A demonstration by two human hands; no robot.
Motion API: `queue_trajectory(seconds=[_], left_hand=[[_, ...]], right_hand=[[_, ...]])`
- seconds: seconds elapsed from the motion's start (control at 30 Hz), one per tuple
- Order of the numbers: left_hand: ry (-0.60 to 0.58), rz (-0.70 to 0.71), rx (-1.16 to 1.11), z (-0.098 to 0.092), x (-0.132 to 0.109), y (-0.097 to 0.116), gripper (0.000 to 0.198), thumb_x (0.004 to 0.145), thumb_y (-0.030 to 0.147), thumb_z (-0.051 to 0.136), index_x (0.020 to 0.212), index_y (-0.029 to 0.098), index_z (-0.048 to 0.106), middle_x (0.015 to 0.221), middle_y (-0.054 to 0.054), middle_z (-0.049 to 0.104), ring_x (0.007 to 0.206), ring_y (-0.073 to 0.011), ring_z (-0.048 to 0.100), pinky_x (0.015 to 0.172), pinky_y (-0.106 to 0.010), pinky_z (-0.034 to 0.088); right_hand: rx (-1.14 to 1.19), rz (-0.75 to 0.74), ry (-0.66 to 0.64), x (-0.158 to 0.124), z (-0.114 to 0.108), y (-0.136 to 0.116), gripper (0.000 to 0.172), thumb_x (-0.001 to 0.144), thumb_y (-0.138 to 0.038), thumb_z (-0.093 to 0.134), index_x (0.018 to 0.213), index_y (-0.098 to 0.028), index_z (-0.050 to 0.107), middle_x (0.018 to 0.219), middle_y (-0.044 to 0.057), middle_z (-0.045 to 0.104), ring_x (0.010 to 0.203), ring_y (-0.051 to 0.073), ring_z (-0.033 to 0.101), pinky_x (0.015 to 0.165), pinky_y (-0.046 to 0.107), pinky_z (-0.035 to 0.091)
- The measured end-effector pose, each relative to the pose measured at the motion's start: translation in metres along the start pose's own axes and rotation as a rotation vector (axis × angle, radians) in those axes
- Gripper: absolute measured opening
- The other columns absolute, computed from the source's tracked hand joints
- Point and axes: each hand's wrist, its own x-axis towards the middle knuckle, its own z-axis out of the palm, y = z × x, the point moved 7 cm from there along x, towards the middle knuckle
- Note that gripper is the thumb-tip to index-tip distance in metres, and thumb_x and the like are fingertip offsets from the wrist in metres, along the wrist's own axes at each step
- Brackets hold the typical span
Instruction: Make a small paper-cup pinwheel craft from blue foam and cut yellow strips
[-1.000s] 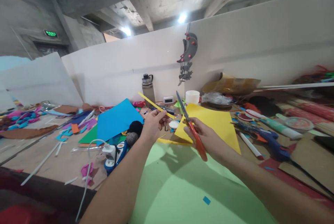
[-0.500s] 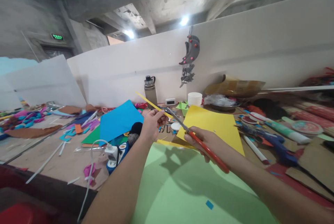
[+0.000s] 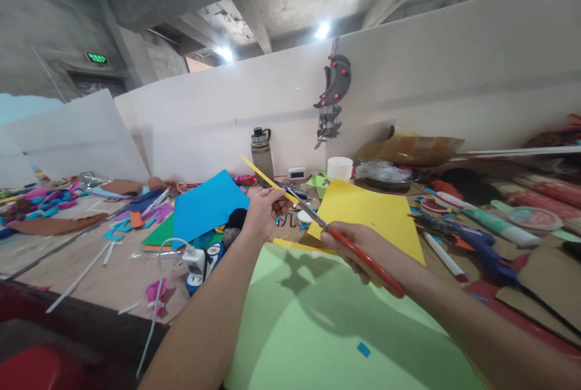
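Observation:
Pinched in my left hand is a narrow yellow paper strip, whose long end points up and to the left. My right hand grips red-handled scissors. Their blades reach toward the strip's lower end, close to my left fingertips; whether they touch the paper I cannot tell. Below both hands lies a large light-green sheet with a small blue paper piece on it. A yellow sheet rests behind my right hand.
Blue paper and a power strip with a white plug are at left. A bottle stands by the white partition, beside a small digital clock and white cups. A blue glue gun lies at right.
The scissor blades look more closed than before, and the handles have drawn together. The strip's free end has shifted slightly right. Both hands stay almost in place; the view has moved a little.

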Motion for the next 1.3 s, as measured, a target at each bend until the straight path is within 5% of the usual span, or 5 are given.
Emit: queue_trajectory(seconds=[0.37,0.77,1.3], left_hand=[[-0.005,-0.011,0.053,-0.0003,0.0011,-0.0019,0.017,0.062,0.020,0.073,0.065,0.014,0.057,0.060,-0.002,0.064,0.053,-0.0096,0.059,0.050,-0.019,0.045],[-0.019,0.003,0.019,-0.0025,0.0009,0.0013,0.017,0.062,0.020,0.073,0.066,0.013,0.059,0.060,-0.003,0.064,0.051,-0.0092,0.059,0.048,-0.019,0.043],[0.012,-0.021,0.063,-0.0013,0.0010,-0.0002,0.019,0.061,0.019,0.074,0.063,0.014,0.056,0.055,-0.001,0.061,0.052,-0.0099,0.059,0.049,-0.019,0.042]], right_hand=[[0.040,0.083,-0.018,-0.0052,0.0034,-0.0046,0.040,0.073,-0.060,0.056,0.074,-0.021,0.048,0.039,-0.010,0.037,0.029,0.009,0.041,0.027,0.019,0.033],[-0.070,-0.098,0.016,-0.0041,0.0019,-0.0067,0.037,0.079,-0.056,0.053,0.071,-0.022,0.042,0.047,-0.008,0.044,0.038,0.008,0.042,0.037,0.019,0.033],[-0.052,0.001,-0.019,-0.0041,0.0031,-0.0034,0.040,0.078,-0.061,0.049,0.077,-0.021,0.047,0.045,-0.008,0.041,0.031,0.008,0.041,0.031,0.019,0.035]])
